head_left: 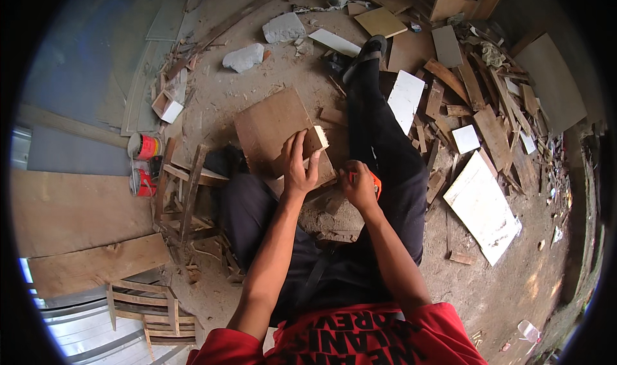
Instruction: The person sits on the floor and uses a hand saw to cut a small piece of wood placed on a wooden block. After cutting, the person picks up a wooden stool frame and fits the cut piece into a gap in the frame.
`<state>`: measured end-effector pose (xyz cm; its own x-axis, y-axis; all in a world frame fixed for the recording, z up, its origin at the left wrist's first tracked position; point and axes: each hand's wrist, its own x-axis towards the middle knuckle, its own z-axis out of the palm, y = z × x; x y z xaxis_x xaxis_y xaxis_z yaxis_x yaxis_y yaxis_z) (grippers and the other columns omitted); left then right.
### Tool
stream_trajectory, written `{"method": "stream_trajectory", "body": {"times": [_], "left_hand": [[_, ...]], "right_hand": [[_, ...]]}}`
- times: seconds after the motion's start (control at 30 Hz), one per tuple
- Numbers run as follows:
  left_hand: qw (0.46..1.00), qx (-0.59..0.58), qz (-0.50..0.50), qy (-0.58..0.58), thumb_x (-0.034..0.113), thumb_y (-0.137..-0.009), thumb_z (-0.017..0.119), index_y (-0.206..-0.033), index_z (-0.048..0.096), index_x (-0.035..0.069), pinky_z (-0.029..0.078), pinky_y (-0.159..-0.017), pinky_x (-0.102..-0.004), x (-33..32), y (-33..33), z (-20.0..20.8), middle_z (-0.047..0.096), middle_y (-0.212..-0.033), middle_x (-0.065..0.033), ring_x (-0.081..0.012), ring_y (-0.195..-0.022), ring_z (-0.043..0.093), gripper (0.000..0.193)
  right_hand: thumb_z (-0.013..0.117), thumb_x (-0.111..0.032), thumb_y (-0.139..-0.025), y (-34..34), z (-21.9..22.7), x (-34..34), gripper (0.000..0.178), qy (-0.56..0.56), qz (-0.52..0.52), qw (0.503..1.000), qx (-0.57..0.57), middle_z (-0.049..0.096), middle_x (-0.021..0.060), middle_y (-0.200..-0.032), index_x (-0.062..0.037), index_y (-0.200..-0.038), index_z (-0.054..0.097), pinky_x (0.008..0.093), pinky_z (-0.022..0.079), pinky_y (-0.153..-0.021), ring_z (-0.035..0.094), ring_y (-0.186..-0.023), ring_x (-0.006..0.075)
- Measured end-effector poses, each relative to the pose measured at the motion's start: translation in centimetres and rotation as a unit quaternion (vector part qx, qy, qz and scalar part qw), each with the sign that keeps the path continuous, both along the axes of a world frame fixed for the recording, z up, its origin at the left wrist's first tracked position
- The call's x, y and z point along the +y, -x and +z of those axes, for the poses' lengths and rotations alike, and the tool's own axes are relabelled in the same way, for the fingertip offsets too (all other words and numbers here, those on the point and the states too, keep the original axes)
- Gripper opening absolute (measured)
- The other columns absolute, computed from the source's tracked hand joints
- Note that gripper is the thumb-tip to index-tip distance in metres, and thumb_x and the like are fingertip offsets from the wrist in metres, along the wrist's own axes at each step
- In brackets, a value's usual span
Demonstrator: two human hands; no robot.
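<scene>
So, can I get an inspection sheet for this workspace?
Surface: dusty brown floor, strewn with wood chips.
Work items: brown wooden block with pale end, by the right edge of a flat brown wooden board; bright orange handle-like object, mostly hidden.
Clutter: mixed wood scraps and white flat panel, right.
Hands: left hand touching block, grip unclear; right hand curled around orange object.
Cables: nothing seen.
Surroundings: red-labelled round cans, slatted wooden frame, left.

A dusty brown floor (475,294), strewn with wood scraps (493,136), spreads beside a blue-grey panel (83,75). Sunlight (533,284) flecks the ground at right.
</scene>
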<state>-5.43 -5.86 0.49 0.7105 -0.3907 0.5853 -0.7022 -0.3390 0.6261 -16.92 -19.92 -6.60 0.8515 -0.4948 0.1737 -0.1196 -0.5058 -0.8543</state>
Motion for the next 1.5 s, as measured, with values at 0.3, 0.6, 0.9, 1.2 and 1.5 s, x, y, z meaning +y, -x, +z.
{"method": "stream_trajectory", "body": {"times": [0.3,0.6,0.9,1.2,1.5], "left_hand": [[0.994,-0.03,-0.092,-0.054,0.035,-0.092,0.061,-0.134,0.05,-0.001,0.04,-0.099,-0.0464,-2.4,4.1,0.2,0.054,-0.127,-0.0203,-0.037,-0.114,0.053,0.057],[0.992,0.013,-0.119,-0.042,0.034,-0.093,0.061,-0.135,0.051,0.0,0.04,-0.1,-0.0464,-3.4,5.3,-0.2,0.053,-0.129,-0.0207,-0.0378,-0.115,0.053,0.055],[0.99,0.027,-0.127,-0.054,0.036,-0.092,0.061,-0.133,0.052,0.0,0.04,-0.099,-0.0462,-3.6,6.2,0.2,0.054,-0.128,-0.0198,-0.0362,-0.115,0.053,0.055],[0.987,0.023,-0.14,-0.075,0.037,-0.096,0.056,-0.132,0.051,-0.001,0.042,-0.095,-0.0467,-3.9,5.3,0.0,0.056,-0.124,-0.0188,-0.0357,-0.11,0.056,0.052],[0.92,0.373,-0.121,-0.03,0.046,-0.103,0.042,-0.114,0.062,-0.004,0.049,-0.085,-0.0397,-3.7,4.3,-0.1,0.065,-0.101,-0.0184,-0.0305,-0.095,0.062,0.055]], "right_hand": [[0.058,-0.027,-0.101,0.7,5.5,-1.7,0.033,-0.405,0.028,0.907,-0.113,0.067,0.0058,-0.089,0.0045,-0.107,0.066,0.0256,0.05,-0.075,0.062,-0.083,0.0105],[0.062,-0.032,-0.098,1.1,4.5,-3.2,0.033,-0.52,0.023,0.845,-0.121,0.062,0.0,-0.069,-0.0042,-0.082,0.065,0.0217,0.043,-0.052,0.053,-0.056,0.0052],[0.06,-0.031,-0.1,1.5,4.6,-3.1,0.027,-0.56,0.024,0.814,-0.153,0.061,-0.0003,-0.073,-0.0074,-0.085,0.06,0.0202,0.041,-0.046,0.052,-0.054,0.0054],[0.05,-0.037,-0.104,1.0,5.1,-3.1,0.035,-0.636,0.043,0.76,-0.123,0.054,-0.001,-0.07,-0.0067,-0.088,0.059,0.0238,0.044,-0.06,0.05,-0.063,0.0079],[0.05,-0.034,-0.104,0.5,3.7,-2.8,0.027,-0.703,0.048,0.691,-0.16,0.053,-0.0015,-0.078,-0.0091,-0.093,0.056,0.0252,0.042,-0.063,0.048,-0.065,0.0077]]}}
